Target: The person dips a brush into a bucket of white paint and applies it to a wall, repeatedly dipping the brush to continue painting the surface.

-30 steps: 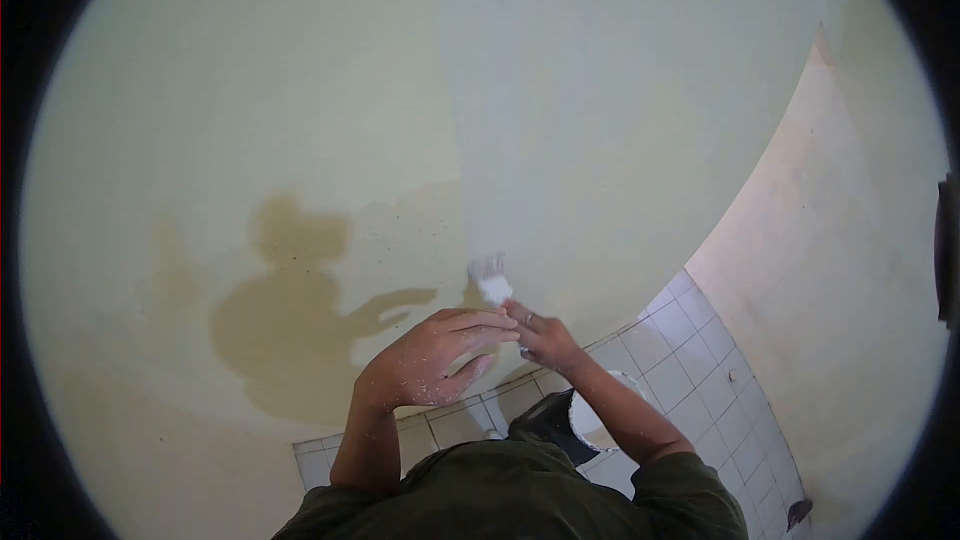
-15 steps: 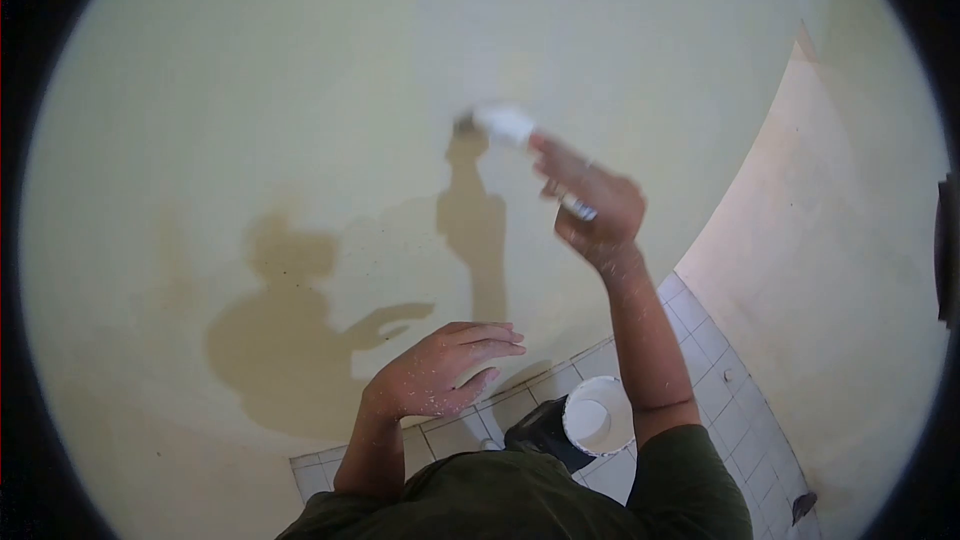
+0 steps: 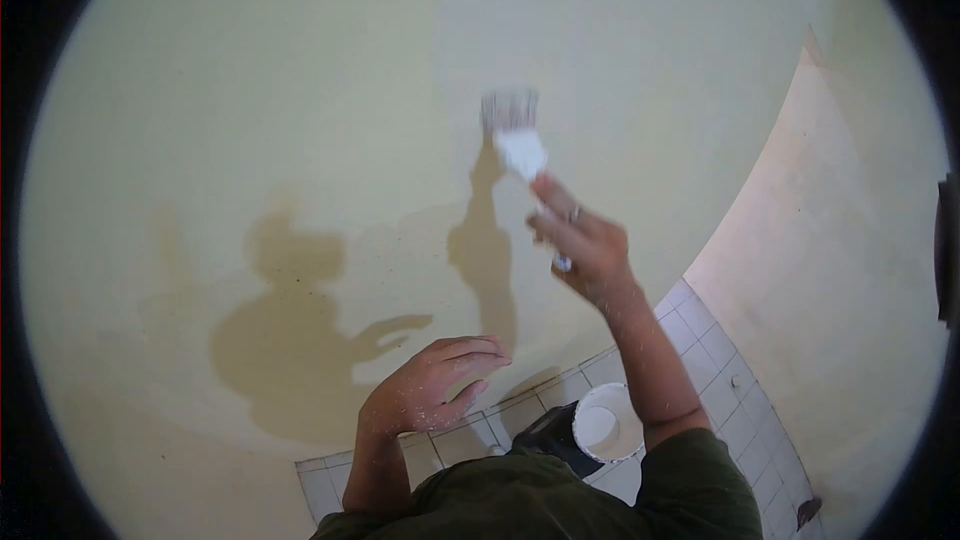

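A wide paintbrush (image 3: 521, 152) is held by its handle in my right hand (image 3: 592, 252), fingers wrapped round it. Its bristles point up and look to be against the pale yellow-green wall (image 3: 330, 90); motion blurs them slightly. Around the brush a whiter band of paint (image 3: 620, 30) runs up the wall. My left hand (image 3: 432, 385) hovers low in front of the wall, empty, with thumb and fingers apart and white specks on the skin. Shadows of my head and both arms fall on the wall to the left.
On the tiled floor (image 3: 715, 345) below stands a white-rimmed bucket (image 3: 608, 423) with white paint in it, beside a black container (image 3: 553, 437). A second wall (image 3: 800, 210) meets the floor at the right. Some small dark thing (image 3: 808, 512) lies at the lower right.
The brush has turned from pointing left, edge-on, to pointing up with its broad face showing. My right hand has dropped slightly. My left hand has shifted a little left and down in view.
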### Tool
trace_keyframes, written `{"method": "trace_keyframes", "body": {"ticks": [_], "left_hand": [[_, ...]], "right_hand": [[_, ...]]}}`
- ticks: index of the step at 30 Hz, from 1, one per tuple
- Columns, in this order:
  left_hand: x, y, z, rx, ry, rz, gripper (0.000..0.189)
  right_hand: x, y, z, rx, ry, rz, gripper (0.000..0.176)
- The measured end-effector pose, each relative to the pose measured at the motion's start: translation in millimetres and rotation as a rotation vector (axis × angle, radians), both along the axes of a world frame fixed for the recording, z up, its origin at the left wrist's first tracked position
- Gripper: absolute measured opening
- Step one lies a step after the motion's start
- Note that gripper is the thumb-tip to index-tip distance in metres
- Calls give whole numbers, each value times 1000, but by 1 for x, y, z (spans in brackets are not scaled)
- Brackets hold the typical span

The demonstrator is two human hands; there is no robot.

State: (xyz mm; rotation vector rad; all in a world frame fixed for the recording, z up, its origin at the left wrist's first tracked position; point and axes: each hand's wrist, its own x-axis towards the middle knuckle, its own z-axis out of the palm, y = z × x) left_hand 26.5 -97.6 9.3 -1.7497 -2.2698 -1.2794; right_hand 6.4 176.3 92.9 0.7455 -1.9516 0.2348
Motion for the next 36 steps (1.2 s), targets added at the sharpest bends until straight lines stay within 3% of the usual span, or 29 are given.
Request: {"method": "trace_keyframes", "body": {"ticks": [2, 4, 6, 9, 13, 15, 21, 27, 28, 31, 32, 36], "left_hand": [[-1, 0, 1, 1, -15, -1, 39], [-1, 1, 0, -17, -30, -1, 39], [-1, 2, 0, -34, -35, -1, 40], [-2, 7, 0, -17, -29, -41, 40], [-4, 11, 2, -14, -10, -72, 38], [-7, 14, 1, -8, -7, -77, 37], [-6, 20, -5, -8, -26, -119, 35], [-2, 21, -16, -54, -61, -117, 37], [-3, 20, -16, -52, -62, -119, 37], [-3, 16, -13, -69, -73, -121, 37], [-4, 13, -14, -47, -57, -122, 36], [6, 17, -8, -17, -26, -113, 37]], "right_hand": [[12, 7, -45, -59, -179, 42, 54], [29, 7, -86, -127, -550, 59, 50], [27, 1, -126, -87, -669, 107, 52], [9, 10, -181, 90, -998, -52, 47], [7, 20, -158, -53, -837, -72, 52], [7, 18, -110, -185, -734, -79, 55], [0, 1, 42, -275, -309, 74, 61], [-17, -40, 137, -208, 449, 177, 52], [-21, -42, 142, -184, 551, 186, 51], [-28, -42, 135, -189, 254, 178, 42], [-30, -41, 123, -42, 275, 72, 36], [-12, -21, 46, 94, 220, 18, 33]]}}
